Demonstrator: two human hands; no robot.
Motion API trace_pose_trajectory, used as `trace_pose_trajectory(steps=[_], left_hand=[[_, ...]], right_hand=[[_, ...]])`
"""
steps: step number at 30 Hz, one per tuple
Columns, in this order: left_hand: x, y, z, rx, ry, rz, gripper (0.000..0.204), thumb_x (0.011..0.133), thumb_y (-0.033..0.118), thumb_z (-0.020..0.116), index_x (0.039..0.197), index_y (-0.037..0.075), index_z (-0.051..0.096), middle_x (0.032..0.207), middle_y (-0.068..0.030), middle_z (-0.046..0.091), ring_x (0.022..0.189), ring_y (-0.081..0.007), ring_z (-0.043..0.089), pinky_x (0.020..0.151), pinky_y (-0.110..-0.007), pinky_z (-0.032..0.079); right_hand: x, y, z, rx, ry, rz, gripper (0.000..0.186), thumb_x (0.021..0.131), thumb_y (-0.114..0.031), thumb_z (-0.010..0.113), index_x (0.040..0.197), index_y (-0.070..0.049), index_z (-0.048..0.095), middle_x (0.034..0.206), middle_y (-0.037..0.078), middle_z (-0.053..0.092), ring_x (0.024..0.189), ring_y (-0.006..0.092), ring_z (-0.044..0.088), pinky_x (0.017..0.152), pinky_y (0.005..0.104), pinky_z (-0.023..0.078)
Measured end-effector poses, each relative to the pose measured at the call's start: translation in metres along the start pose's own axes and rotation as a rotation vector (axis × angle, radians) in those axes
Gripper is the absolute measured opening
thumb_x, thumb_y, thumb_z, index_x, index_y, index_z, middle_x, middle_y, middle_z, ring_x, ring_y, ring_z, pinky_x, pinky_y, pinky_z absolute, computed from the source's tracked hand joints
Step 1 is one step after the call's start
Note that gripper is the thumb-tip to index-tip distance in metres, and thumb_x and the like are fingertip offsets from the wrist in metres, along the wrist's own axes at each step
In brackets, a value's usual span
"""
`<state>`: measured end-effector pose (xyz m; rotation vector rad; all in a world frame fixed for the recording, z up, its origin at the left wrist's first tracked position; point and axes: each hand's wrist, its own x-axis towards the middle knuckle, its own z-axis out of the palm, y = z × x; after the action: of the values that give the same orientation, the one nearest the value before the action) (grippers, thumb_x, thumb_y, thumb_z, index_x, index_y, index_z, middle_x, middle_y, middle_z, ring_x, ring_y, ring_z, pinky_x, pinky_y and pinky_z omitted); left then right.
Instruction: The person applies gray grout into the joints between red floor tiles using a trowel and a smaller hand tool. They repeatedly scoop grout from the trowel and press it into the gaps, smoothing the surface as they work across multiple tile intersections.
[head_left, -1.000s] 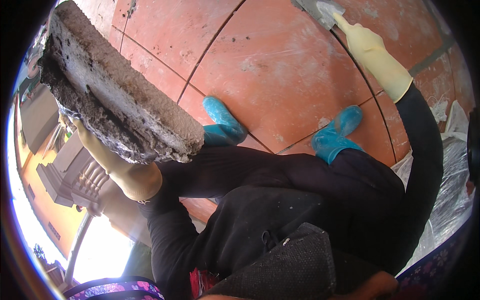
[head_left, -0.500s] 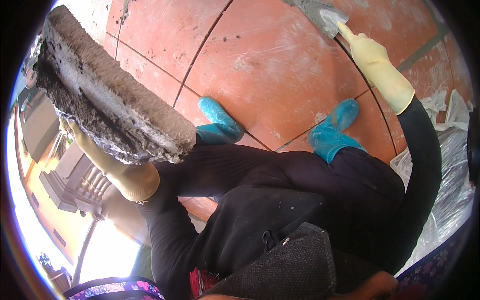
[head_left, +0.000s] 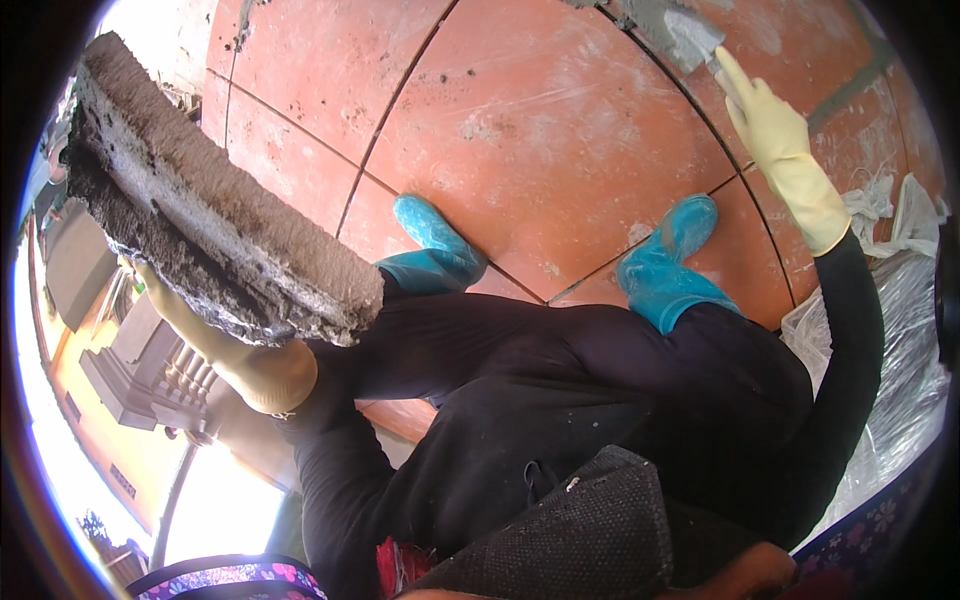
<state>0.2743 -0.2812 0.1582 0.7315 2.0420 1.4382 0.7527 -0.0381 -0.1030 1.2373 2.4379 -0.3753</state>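
Observation:
My left hand (head_left: 172, 302), in a cream rubber glove, supports a long block-like holder thickly caked with grey mortar (head_left: 230, 215). The load tilts down toward my left thigh. Its bulk covers part of that hand, but the fingers curl at its outer edge. On the far right, my right hand (head_left: 780, 138), gloved alike, is closed round the handle of a small trowel (head_left: 692, 40), index finger stretched along it. The trowel's mortar-smeared blade lies against a patch of wet grey mortar (head_left: 655, 22) by a joint in the floor tiles.
Large terracotta tiles (head_left: 520, 130) with dark open joints cover the floor; one joint at far right holds grey mortar (head_left: 850, 92). My turquoise boots (head_left: 436, 240) stand on them. Clear plastic sheeting (head_left: 890, 330) lies at right. A balustrade (head_left: 185, 365) shows at left.
My right hand and the trowel have shifted right and a little nearer, away from the mortar patch's near end. The mortar-caked holder has sunk slightly and moved a bit left.

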Motion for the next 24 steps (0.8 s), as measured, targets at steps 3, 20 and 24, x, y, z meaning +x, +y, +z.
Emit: trace_pose_trajectory(steps=[3,20,24], left_hand=[[0.000,0.001,0.001,-0.095,-0.031,-0.029,0.049,0.103,0.028,0.051,0.144,0.002,0.046,0.134,-0.0139,0.058,0.117,-0.0228,0.062,0.096,-0.035,0.052],[-0.008,0.011,-0.003,-1.723,-0.666,-1.107,0.052,0.102,0.034,0.055,0.144,0.006,0.045,0.136,-0.0119,0.057,0.120,-0.0226,0.060,0.098,-0.036,0.051],[-0.008,0.008,-0.003,-1.777,-0.693,-1.207,0.053,0.101,0.036,0.056,0.145,0.007,0.045,0.136,-0.0114,0.057,0.121,-0.0226,0.059,0.099,-0.036,0.051]], right_hand=[[0.029,0.003,-0.006,-0.014,0.177,-0.073,0.064,0.096,-0.026,0.060,0.154,-0.031,0.032,0.107,0.016,0.065,0.090,0.0390,0.069,0.073,0.0515,0.057],[0.193,-0.019,-0.071,0.052,0.347,-0.506,0.028,0.085,-0.031,0.069,0.111,-0.021,0.070,0.088,0.014,0.069,0.081,0.0345,0.067,0.071,0.0466,0.053],[0.191,-0.013,-0.065,1.185,-0.010,0.091,0.018,0.088,-0.028,0.070,0.102,-0.018,0.074,0.095,0.014,0.072,0.081,0.0294,0.068,0.070,0.0425,0.052]])
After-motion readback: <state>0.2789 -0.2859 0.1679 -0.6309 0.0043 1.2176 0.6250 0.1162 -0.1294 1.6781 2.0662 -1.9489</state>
